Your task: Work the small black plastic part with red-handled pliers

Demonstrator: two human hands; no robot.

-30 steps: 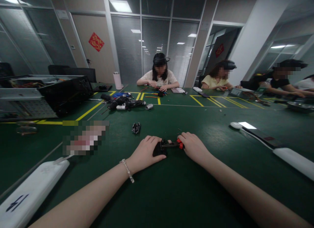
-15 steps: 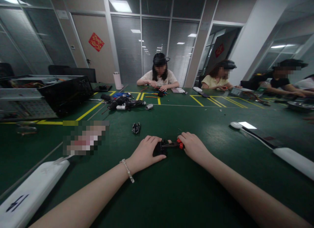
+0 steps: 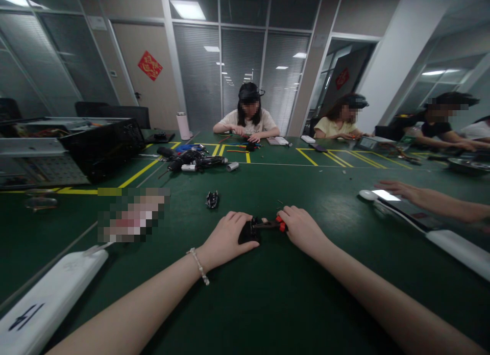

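Note:
My left hand (image 3: 232, 238) is closed around a small black part (image 3: 249, 235) and holds it down on the green table (image 3: 291, 299). Its exact kind cannot be made out. A pair of pliers (image 3: 270, 225) with red handles lies in my right hand (image 3: 300, 226), fingers wrapped around the grips. The jaws point left and meet the edge of the black part, at the fingers of my left hand. Another small dark part (image 3: 212, 199), with metal in it, sits on the table beyond my left hand.
At left stand an open computer case (image 3: 103, 151) and a white power bank (image 3: 57, 299). Dark tools and cables (image 3: 199, 160) lie farther back. On the right are a phone (image 3: 406, 207), a white device (image 3: 459, 250) and another person's hand (image 3: 406, 190). Several people sit around the table.
Another person's hand and forearm have come in from the right, over the phone. My own hands, the pliers and the black part stay nearly where they were.

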